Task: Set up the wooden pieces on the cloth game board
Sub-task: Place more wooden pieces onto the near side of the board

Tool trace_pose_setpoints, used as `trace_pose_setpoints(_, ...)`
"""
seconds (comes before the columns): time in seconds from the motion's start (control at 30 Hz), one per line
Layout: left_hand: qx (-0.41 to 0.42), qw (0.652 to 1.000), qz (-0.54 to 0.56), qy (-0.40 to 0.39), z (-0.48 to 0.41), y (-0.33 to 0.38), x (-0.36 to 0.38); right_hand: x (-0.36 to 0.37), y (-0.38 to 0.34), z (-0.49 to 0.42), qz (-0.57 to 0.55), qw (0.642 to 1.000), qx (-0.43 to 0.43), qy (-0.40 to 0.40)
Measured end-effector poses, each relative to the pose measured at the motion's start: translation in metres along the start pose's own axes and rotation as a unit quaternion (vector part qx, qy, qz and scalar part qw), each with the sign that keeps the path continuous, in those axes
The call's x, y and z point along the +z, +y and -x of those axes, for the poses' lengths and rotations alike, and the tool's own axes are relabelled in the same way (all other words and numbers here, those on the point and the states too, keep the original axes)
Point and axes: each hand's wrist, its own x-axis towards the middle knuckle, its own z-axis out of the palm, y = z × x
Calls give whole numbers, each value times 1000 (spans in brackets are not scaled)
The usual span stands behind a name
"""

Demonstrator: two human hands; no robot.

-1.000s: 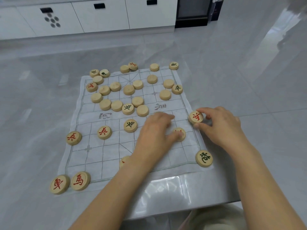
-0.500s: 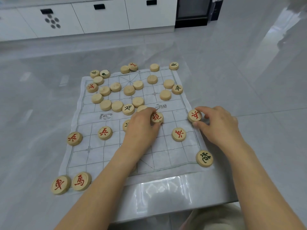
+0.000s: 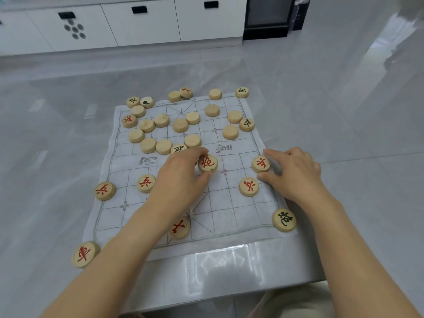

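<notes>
On the glossy grey worktop (image 3: 57, 214), mid-board on the white cloth game board (image 3: 229, 210), the left hand (image 3: 181, 180) pinches in its grip a round red-marked wooden piece (image 3: 207, 163), seemingly to seat it, while the right hand (image 3: 291, 175) pinches a second red-marked wooden piece (image 3: 260, 164) at the right edge.

Light: bright, even, diffuse.
Glare: pale streaks on glossy floor (image 3: 378, 65), far right.
Shadows: soft, faint.
Edges: wide-angle bowing; far cabinets (image 3: 142, 24) curve.
</notes>
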Motion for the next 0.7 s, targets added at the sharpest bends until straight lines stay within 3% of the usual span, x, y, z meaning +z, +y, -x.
trace_pose_setpoints(0.2,-1,1000,12,-6,25,-2,-14,10,-16,-3,-4,997,28,75)
trace_pose_setpoints(0.43,-11,999,49,13,32,-4,-23,4,-7,-2,-44,997,-41,55)
trace_pose_setpoints(0.7,-19,999,49,10,32,-7,-27,4,-7,-2,-47,998,-34,38)
